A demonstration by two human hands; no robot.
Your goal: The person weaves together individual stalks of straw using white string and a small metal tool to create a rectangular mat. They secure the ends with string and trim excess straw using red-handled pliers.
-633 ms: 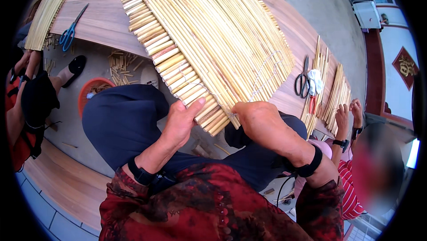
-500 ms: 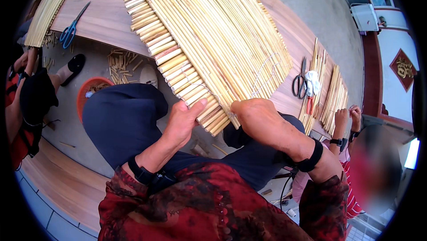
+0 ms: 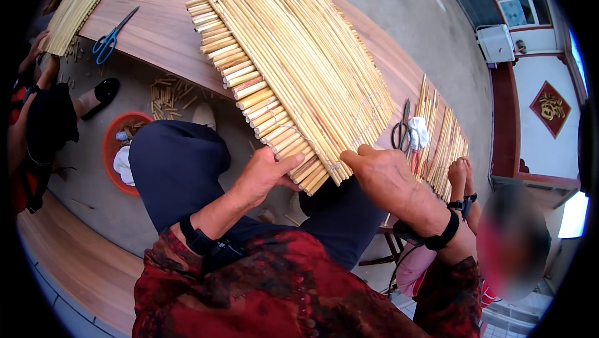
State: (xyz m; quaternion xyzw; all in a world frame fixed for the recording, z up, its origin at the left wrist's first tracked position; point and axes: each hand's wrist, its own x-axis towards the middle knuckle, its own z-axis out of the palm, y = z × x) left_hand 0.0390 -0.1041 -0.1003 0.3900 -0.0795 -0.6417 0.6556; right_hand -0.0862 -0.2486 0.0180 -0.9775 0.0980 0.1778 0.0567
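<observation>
A mat of straw-coloured reed sticks [image 3: 293, 69] lies tilted on the tabletop, its near corner over my lap. Thin string binds the sticks, and a loose white loop of string [image 3: 370, 113] rests on its surface. Along its left side runs a row of short stick ends [image 3: 249, 94]. My left hand [image 3: 265, 176] grips the near end of that row, thumb on top and fingers hidden underneath. At the near corner, beside the string binding, my right hand [image 3: 384, 172] is closed, thumb and forefinger pinching the string. The far fingers are curled and partly hidden.
On the wooden table [image 3: 162, 13] lie blue-handled scissors [image 3: 107, 41], black scissors [image 3: 401, 127], a white cloth bundle [image 3: 418, 132] and reed bundles [image 3: 446, 151]. Below are an orange basin [image 3: 112, 179] and cut stick pieces [image 3: 167, 97]. Other people sit at left and right.
My right hand has turned and shifted slightly at the mat's corner, showing more of its back. The left hand keeps its grip. The whole view has shifted a little.
</observation>
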